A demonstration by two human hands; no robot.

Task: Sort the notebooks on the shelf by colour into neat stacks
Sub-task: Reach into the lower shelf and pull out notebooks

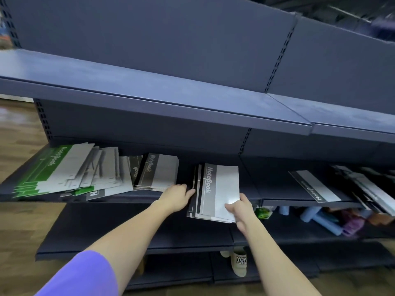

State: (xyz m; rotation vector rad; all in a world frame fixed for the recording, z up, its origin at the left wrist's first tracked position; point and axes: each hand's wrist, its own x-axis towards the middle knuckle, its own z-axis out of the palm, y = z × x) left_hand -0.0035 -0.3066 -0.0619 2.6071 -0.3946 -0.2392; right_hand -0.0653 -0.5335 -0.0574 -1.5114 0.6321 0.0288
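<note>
A stack of black-and-grey notebooks overhangs the front edge of the dark shelf. My left hand presses against the stack's left side and my right hand grips its near right corner. To the left lies another black-and-grey stack. Further left, green notebooks and grey-white covers are fanned out in a loose pile. More black-and-grey notebooks lie spread on the shelf section to the right.
A bare blue shelf juts out above the notebooks. The shelf below holds rolled blue and purple items and a small green packet. My sandalled foot shows by the bottom shelf. Wooden floor lies to the left.
</note>
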